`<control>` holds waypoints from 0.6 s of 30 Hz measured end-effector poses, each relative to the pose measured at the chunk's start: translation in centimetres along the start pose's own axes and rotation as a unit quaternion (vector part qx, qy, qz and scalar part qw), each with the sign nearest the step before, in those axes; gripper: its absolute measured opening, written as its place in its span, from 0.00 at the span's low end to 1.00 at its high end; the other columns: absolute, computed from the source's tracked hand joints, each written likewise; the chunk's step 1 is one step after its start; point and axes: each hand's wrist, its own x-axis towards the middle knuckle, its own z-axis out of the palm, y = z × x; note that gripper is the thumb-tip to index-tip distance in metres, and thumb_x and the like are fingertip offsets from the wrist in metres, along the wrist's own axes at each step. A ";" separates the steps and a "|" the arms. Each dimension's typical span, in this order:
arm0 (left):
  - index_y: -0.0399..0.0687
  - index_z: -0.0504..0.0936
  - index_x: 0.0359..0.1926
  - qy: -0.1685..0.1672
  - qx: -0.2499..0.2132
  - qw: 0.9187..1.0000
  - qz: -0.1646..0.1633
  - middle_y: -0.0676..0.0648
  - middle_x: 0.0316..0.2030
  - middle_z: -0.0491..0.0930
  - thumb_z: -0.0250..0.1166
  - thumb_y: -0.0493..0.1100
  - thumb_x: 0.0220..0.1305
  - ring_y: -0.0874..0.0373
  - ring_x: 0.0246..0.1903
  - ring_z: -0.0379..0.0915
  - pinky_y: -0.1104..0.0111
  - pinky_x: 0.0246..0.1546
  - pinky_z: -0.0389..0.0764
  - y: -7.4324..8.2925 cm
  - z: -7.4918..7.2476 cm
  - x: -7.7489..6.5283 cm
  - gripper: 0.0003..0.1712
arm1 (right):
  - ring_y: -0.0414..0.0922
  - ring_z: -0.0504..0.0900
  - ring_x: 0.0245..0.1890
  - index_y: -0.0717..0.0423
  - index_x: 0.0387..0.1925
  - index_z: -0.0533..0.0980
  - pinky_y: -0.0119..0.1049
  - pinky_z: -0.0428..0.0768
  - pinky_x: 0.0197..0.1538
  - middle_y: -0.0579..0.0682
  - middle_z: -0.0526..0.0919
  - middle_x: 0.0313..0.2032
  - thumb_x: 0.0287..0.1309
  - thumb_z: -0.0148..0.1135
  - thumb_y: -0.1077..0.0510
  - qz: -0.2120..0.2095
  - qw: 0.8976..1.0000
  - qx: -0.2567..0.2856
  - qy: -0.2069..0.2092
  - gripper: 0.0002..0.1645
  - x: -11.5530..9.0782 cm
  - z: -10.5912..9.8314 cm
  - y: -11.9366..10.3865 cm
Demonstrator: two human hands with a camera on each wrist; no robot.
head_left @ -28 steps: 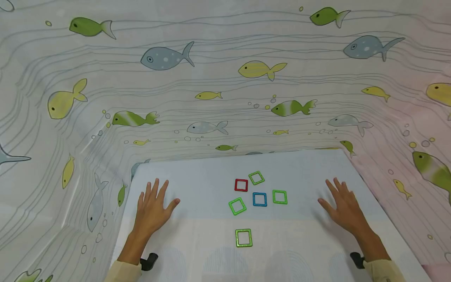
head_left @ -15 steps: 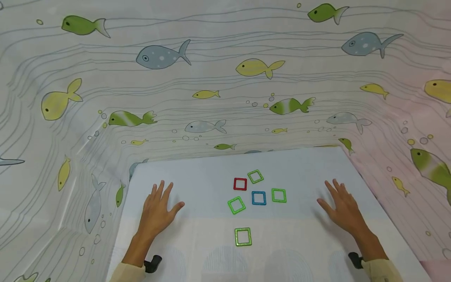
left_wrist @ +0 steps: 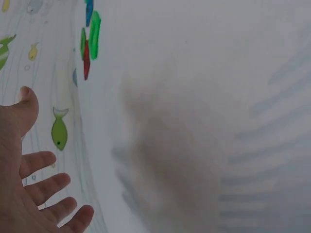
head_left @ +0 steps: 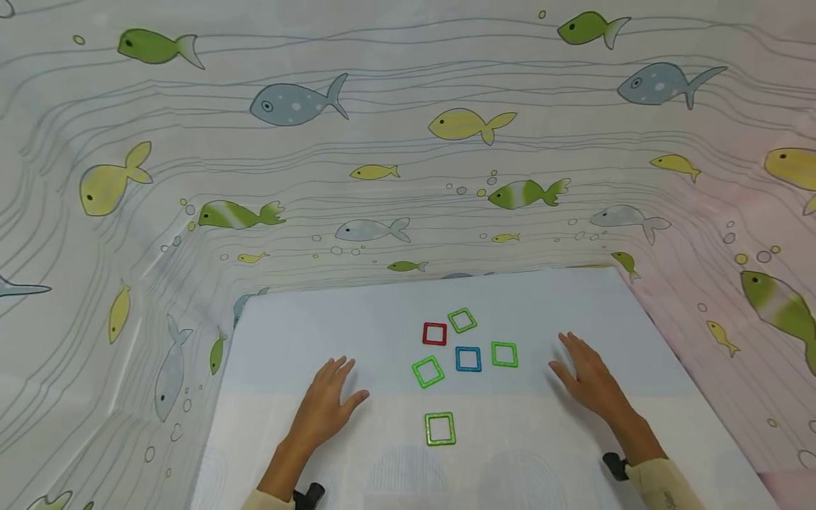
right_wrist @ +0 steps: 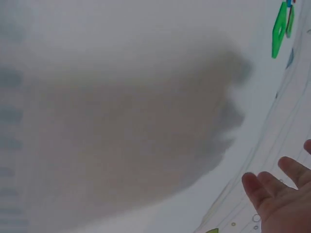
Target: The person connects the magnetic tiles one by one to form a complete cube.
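Note:
Several small square plastic frames lie flat near the middle of the white table. A red square frame (head_left: pixel 425 333) and a tilted green square frame (head_left: pixel 452 326) are farthest back. In front of them lie a blue square frame (head_left: pixel 458 359), a green one to its right and another green one to its left. One more green square frame (head_left: pixel 429 429) sits by itself nearer the front. My left hand (head_left: pixel 324 407) hovers left of the group, fingers spread, holding nothing. On the other side my right hand (head_left: pixel 591 379) is also raised over the table, fingers extended, nothing in it.
The white table (head_left: pixel 306 319) has a pale printed arch pattern at its front. Fish-patterned fabric (head_left: pixel 408 198) rises behind it and along both sides. A black wrist strap (head_left: pixel 615 466) shows by the right sleeve, another by the left.
Both hands have moved inward toward the square frames, the left one farther and also slightly nearer the front. The frames have stayed in place.

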 end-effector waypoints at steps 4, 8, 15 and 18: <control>0.44 0.72 0.68 -0.007 -0.017 1.000 0.002 0.40 0.68 0.70 0.70 0.60 0.60 0.38 0.72 0.59 0.43 0.67 0.65 1.0 1.4 -0.5 0.41 | 0.68 0.69 0.62 0.64 0.73 0.58 0.66 0.72 0.57 0.70 0.66 0.66 0.66 0.64 0.51 -0.002 1.000 0.023 -0.017 0.42 0.7 1.1 -0.9; 0.45 0.73 0.68 -0.020 -0.038 0.999 0.006 0.42 0.67 0.72 0.71 0.60 0.58 0.41 0.71 0.61 0.45 0.67 0.66 2.3 2.7 -1.0 0.42 | 0.61 0.78 0.52 0.66 0.72 0.58 0.56 0.81 0.48 0.68 0.69 0.61 0.63 0.67 0.54 0.005 0.999 0.035 -0.034 0.44 1.6 2.0 -1.9; 0.47 0.73 0.67 -0.055 -0.082 0.995 0.029 0.47 0.64 0.74 0.73 0.60 0.54 0.47 0.68 0.65 0.51 0.66 0.69 5.4 5.1 -1.7 0.43 | 0.57 0.80 0.50 0.68 0.68 0.64 0.47 0.83 0.45 0.66 0.72 0.59 0.58 0.71 0.56 -0.009 0.996 0.053 -0.066 0.42 3.6 4.0 -3.1; 0.46 0.74 0.66 -0.054 -0.092 0.993 0.042 0.48 0.60 0.76 0.75 0.60 0.52 0.50 0.64 0.68 0.53 0.63 0.72 6.4 6.4 -2.0 0.44 | 0.56 0.80 0.50 0.69 0.67 0.65 0.48 0.82 0.48 0.66 0.72 0.60 0.57 0.72 0.56 -0.011 0.996 0.050 -0.077 0.42 4.4 4.7 -3.5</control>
